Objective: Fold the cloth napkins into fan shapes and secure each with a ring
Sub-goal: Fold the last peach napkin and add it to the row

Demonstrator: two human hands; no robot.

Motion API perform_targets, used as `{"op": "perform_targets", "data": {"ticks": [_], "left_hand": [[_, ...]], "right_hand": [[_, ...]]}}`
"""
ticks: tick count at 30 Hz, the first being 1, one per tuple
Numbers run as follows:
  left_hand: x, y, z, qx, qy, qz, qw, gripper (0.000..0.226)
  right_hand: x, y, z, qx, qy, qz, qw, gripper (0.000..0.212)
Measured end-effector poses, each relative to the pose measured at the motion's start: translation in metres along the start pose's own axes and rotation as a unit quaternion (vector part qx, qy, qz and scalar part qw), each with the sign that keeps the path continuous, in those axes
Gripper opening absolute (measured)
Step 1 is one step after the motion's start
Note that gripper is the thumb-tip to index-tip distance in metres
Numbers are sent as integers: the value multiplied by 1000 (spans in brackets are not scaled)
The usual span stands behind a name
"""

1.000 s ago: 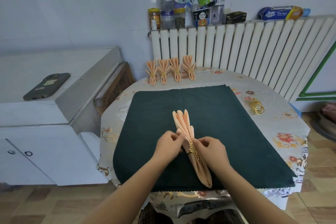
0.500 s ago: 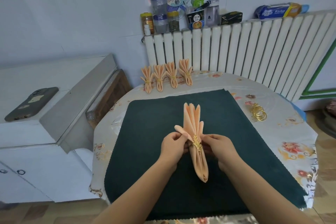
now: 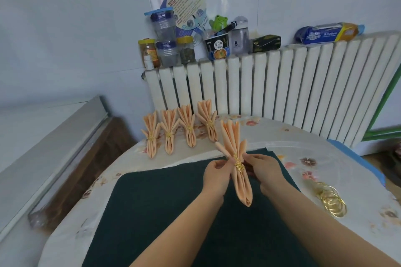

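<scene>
Table: a dark green mat (image 3: 162,212) covers the floral tablecloth (image 3: 325,154).
Finished: four ringed peach fan napkins (image 3: 180,130) line the far edge, before the radiator (image 3: 282,89).
In hand: a fifth peach napkin (image 3: 235,158), gold leaf ring (image 3: 238,163) on, held above the mat; left hand (image 3: 216,174) and right hand (image 3: 263,169) pinch it at the ring.
Left: spare gold rings (image 3: 331,200) wait; no unfolded napkins visible.

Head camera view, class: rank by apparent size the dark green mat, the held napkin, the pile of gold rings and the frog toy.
1. dark green mat
2. held napkin, which looks larger for being near the camera
3. pile of gold rings
4. frog toy, farthest away
</scene>
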State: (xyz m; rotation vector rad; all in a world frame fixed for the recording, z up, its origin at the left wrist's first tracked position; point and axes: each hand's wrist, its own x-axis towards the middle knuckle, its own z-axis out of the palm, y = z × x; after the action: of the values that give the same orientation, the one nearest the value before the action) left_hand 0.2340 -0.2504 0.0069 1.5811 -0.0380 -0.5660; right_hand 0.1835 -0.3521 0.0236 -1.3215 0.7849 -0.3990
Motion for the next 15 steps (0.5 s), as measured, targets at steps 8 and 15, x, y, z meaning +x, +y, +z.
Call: {"op": "perform_targets", "data": {"ticks": [8,15], "left_hand": [[97,20,24,84,-13,7,996,28],[192,38,48,134,45,44,989,10]], "right_hand": [[116,-4,28,7,25,22,999,10],[229,-18,61,-31,60,53,996,21]]}}
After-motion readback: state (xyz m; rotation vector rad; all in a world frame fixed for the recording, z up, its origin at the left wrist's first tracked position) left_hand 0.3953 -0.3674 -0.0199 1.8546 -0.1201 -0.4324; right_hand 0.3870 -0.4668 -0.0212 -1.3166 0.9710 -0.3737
